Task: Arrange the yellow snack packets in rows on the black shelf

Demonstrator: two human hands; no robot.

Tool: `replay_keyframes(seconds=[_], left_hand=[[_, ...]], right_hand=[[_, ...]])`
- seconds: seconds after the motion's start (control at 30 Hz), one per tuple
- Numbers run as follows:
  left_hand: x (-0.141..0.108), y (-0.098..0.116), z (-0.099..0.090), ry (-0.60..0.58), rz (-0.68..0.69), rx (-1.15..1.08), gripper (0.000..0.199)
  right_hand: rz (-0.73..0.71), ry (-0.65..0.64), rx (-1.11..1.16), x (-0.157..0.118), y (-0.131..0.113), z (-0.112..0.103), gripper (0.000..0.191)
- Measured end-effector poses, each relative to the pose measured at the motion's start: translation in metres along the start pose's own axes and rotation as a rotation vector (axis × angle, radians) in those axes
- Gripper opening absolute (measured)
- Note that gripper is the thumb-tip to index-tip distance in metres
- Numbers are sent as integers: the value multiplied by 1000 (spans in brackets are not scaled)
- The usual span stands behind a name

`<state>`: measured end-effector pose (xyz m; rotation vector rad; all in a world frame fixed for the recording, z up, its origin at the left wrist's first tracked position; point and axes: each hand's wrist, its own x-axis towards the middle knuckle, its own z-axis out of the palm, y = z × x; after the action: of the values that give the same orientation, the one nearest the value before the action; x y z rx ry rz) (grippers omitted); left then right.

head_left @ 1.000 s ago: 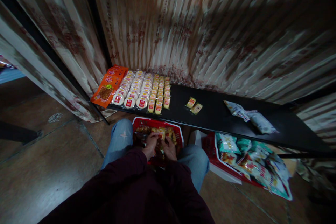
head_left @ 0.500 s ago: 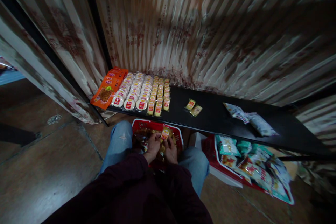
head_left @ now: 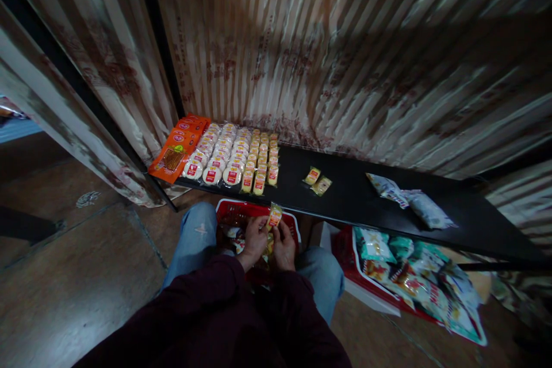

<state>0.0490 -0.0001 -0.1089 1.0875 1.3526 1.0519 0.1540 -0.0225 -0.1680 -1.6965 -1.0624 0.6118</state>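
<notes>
Between my two hands is a small yellow snack packet (head_left: 275, 217) with a red and white label, upright just above a red basket (head_left: 233, 204). My left hand (head_left: 255, 241) pinches it from the left side. My right hand (head_left: 284, 246) closes on its lower right. More packets lie in the basket, partly hidden by my hands. On the black shelf (head_left: 297, 198) in front, several rows of similar yellow packets (head_left: 259, 179) stand beside rows of round white packaged cakes (head_left: 212, 175).
Orange snack bags (head_left: 176, 152) lie at the shelf's left end. Two loose yellow packets (head_left: 321, 185) and two pale bags (head_left: 426, 208) rest farther right. A second red basket (head_left: 483, 336) with green and white snack bags stands at the lower right. A patterned curtain (head_left: 276, 57) hangs behind.
Both hands have raised the yellow packet slightly, up and toward the shelf's front edge. Things on the shelf stay as they were.
</notes>
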Motion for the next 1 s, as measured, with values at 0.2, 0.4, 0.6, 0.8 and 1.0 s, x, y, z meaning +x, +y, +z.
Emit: replay_keyframes(seconds=[0.2, 0.4, 0.6, 0.8, 1.0], left_hand=[[2, 13, 1, -4, 42, 59, 33], [6, 23, 4, -22, 92, 124, 32], [10, 30, 9, -15, 125, 117, 34], [20, 36, 14, -1, 114, 72, 32], [31, 38, 20, 12, 144, 86, 34]], right_hand=[[30, -17, 36, 9, -15, -3, 56], [18, -57, 9, 18, -25, -7, 56], [-6, -37, -10, 32, -33, -8, 56], [-18, -54, -11, 50, -37, -7, 59], [-40, -72, 9, 67, -40, -1, 57]])
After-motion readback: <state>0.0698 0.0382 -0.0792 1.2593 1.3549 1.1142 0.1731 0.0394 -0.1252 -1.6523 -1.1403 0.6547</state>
